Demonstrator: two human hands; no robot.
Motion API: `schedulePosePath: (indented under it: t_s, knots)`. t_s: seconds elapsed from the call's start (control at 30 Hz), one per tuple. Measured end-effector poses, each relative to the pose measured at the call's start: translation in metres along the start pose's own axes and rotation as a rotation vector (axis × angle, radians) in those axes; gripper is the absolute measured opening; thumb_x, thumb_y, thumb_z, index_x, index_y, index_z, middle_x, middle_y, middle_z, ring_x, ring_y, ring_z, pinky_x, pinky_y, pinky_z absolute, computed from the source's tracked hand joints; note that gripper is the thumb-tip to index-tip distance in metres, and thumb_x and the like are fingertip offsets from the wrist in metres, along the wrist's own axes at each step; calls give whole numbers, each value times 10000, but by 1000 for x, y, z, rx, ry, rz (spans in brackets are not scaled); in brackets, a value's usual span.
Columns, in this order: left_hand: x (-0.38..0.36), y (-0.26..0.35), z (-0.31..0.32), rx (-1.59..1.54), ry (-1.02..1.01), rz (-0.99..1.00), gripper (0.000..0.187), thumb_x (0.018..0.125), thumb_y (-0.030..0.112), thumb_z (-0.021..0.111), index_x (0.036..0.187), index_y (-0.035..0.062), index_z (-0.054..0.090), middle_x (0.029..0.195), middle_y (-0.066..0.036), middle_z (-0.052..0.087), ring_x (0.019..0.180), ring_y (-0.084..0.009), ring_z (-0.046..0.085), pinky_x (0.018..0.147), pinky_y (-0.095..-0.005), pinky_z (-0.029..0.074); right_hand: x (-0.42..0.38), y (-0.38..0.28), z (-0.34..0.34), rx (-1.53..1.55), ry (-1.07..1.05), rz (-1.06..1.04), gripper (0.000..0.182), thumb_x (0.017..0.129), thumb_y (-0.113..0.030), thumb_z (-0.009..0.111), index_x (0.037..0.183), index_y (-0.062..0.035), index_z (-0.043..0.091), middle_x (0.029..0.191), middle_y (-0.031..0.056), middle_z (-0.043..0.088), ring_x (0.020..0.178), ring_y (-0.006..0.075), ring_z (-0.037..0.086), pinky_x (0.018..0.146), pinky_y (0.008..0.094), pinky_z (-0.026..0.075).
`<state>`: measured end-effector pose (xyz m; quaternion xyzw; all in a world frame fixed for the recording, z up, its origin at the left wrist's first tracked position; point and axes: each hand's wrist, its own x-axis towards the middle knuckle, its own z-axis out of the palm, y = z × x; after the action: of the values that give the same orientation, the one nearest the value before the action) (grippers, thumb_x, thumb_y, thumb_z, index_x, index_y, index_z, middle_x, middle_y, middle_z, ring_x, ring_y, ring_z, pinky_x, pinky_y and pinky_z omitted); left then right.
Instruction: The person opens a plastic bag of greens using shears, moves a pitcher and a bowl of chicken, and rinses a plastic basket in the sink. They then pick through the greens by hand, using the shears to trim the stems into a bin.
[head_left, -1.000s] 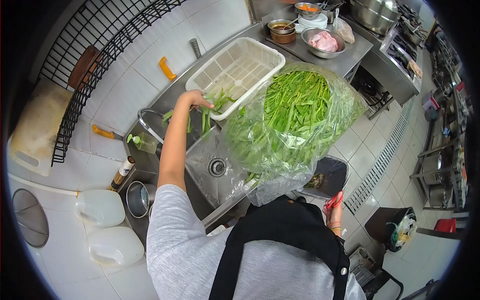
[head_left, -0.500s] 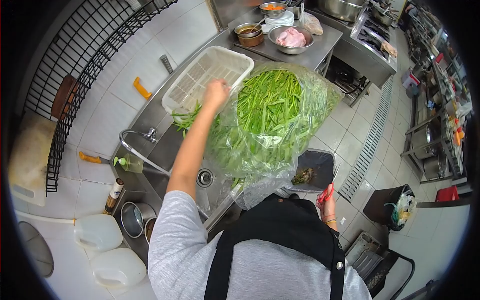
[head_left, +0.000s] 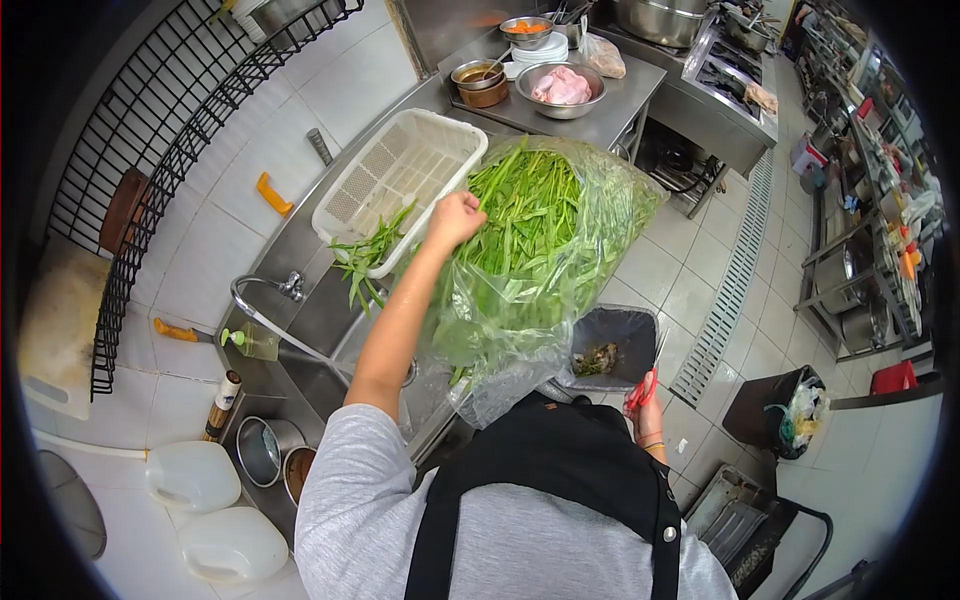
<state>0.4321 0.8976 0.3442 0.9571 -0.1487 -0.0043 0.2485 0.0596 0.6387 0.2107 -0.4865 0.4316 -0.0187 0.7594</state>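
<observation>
Red-handled scissors (head_left: 641, 391) were gripped in the right hand (head_left: 648, 416), the left hand (head_left: 457, 218) was curled at the leafy greens (head_left: 528, 215), its hold impossible to tell, those greens lay bunched in a clear plastic bag (head_left: 622, 190), beside a white perforated basket (head_left: 372, 172).

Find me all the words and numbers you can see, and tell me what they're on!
None can be read.
The pump bottle and white jugs show no lettering I can make out.
Any writing among the things on the shelves is too small and blurred to read.
</observation>
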Motion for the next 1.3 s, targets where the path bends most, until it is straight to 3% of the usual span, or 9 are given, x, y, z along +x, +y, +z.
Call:
schedulePosePath:
  t_s: [0.1,0.23,0.3,0.6,0.73,0.93,1.07,1.2,1.3]
  knots:
    - [16,-2,-27,-592,0,13,238,712,126,652,917,13,609,744,-51,630,677,-116,591,632,-263,483,0,-4,2,-48,-67,-7,543,789,-637,444,644,-114,460,590,23,493,466,117,479,444,226,403]
    - [17,29,-84,-951,41,49,237,775,117,626,981,7,587,798,-61,631,709,-136,605,637,-261,485,5,-7,14,-111,-90,-23,544,797,-627,442,658,-102,477,590,23,502,456,113,487,433,220,404]
    - [19,46,-108,-1102,94,192,259,831,157,589,1042,16,542,888,-72,621,808,-173,620,713,-281,501,5,-10,24,-100,-122,-61,500,825,-557,474,641,-93,502,564,23,511,437,95,479,404,200,376]
    - [29,100,-144,-1028,127,315,300,812,172,625,1082,50,578,914,-67,631,788,-151,622,691,-254,489,6,-13,45,-203,-292,-167,498,860,-512,444,645,-66,498,596,48,521,458,107,484,439,213,392]
    - [41,90,-102,-673,-86,310,249,790,134,643,1021,44,620,832,-38,642,685,-91,583,666,-232,466,0,-18,53,-134,-335,-170,422,864,-435,502,632,-83,515,553,11,507,444,69,458,414,185,354]
    - [51,27,-4,-715,-464,81,269,785,99,635,1038,18,591,828,-44,643,689,-106,600,647,-243,479,-3,-19,49,-114,-362,-162,383,863,-407,521,681,-70,530,583,5,517,465,64,462,439,190,365]
    - [23,56,-12,-827,-605,-46,262,796,120,626,1030,10,587,826,-59,641,708,-120,612,598,-231,472,-16,-40,53,-216,-452,-267,311,862,-345,543,761,-52,564,636,-19,531,533,41,461,487,181,365]
    - [-1,97,-18,-745,-728,78,239,795,142,632,987,3,605,794,-47,642,642,-116,616,532,-211,460,-30,-70,72,-228,-627,-331,273,860,-314,551,809,-47,572,687,-27,548,573,27,453,510,172,365]
    - [-20,121,-3,-584,-770,197,200,779,129,646,943,17,627,741,-47,641,584,-95,599,492,-207,459,-29,-77,80,-136,-608,-263,333,868,-385,516,787,-64,550,671,-22,528,559,40,464,507,178,378]
